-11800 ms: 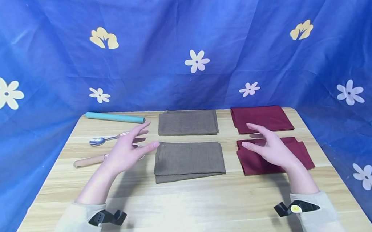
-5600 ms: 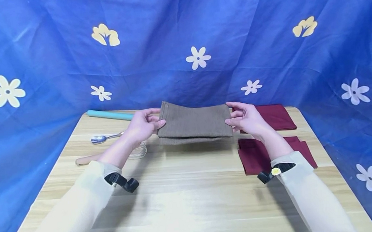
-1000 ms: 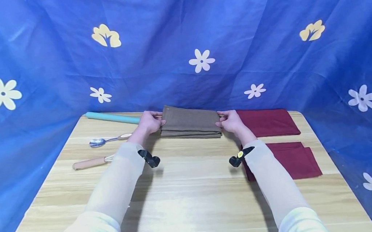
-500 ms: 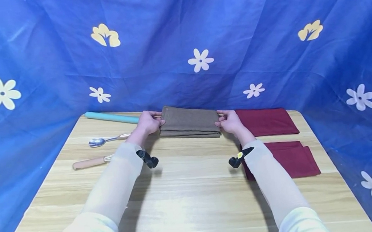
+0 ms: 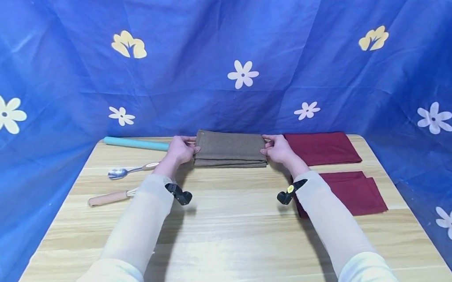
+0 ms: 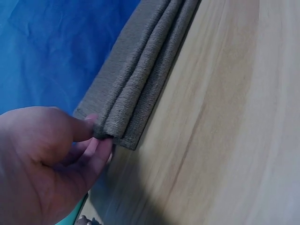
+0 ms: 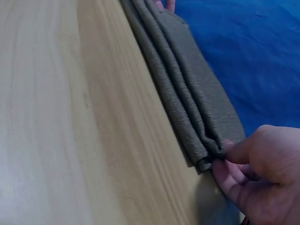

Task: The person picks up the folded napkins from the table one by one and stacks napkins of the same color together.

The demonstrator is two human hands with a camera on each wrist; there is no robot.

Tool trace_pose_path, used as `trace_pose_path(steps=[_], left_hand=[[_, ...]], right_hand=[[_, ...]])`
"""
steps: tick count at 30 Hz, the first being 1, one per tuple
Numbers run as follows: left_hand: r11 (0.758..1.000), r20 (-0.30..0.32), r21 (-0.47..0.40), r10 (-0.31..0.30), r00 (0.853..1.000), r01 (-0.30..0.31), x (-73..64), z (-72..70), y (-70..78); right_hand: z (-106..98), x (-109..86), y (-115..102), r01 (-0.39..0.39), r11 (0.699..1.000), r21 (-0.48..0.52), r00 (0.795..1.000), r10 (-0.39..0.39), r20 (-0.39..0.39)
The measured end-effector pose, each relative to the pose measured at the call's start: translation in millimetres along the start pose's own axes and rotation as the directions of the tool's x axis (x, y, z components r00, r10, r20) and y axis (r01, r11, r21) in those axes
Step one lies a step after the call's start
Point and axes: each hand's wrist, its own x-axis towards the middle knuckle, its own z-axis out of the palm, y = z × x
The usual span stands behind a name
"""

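A grey-brown folded cloth (image 5: pixel 230 146) lies at the back middle of the table, its several layers showing along the front edge. My left hand (image 5: pixel 180 150) pinches its left end. In the left wrist view that thumb and the fingers (image 6: pixel 99 154) sit around the corner of the upper layers (image 6: pixel 136 70). The right end is pinched by my right hand (image 5: pixel 280 149). Seen from the right wrist, the thumb and fingertips (image 7: pixel 222 173) hold the upper folds, and the lowest layers (image 7: pixel 161 89) rest on the wood.
Two dark red folded cloths (image 5: pixel 324 147) lie at the right, the nearer one (image 5: pixel 357 192) partly under my right forearm. On the left are a teal roll (image 5: pixel 134 142), a spoon (image 5: pixel 118 173) and a whisk (image 5: pixel 108 198), its wires hidden by my arm. A blue curtain (image 5: pixel 190 95) hangs behind the table (image 5: pixel 225 229).
Two grey-brown cloths lay apart at first, my hands empty. Both hands lifted the nearer one and set it down at the back over the other. Within the last second, hardly anything moves.
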Motion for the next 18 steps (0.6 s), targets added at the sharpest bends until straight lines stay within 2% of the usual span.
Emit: trace_pose_path(steps=[4, 7, 13, 16, 18], left_hand=[[1.0, 0.013, -0.014, 0.016, 1.0, -0.015, -5.7, -5.6, 5.1], [0.998, 0.037, -0.067, 0.018, 0.999, -0.015, -11.7, -10.2, 10.6], [0.982, 0.089, -0.19, 0.025, 0.996, -0.008, -22.3, -19.6, 14.3], [0.975, 0.112, -0.222, 0.035, 0.993, -0.01, -27.8, -22.8, 15.1], [0.977, 0.121, -0.213, 0.051, 0.991, -0.025, -32.2, -25.3, 17.0]], right_hand=[[-8, -5.9, -6, -0.017, 0.998, 0.064, 0.998, 0.013, 0.061], [-15, -10.3, -8, -0.021, 0.997, 0.074, 0.996, 0.015, 0.084], [-28, -20.1, -14, 0.014, 0.997, 0.081, 0.994, -0.022, 0.109], [-34, -25.0, -16, 0.031, 0.993, 0.117, 0.992, -0.046, 0.122], [-38, -29.0, -17, 0.045, 0.988, 0.146, 0.99, -0.063, 0.125]])
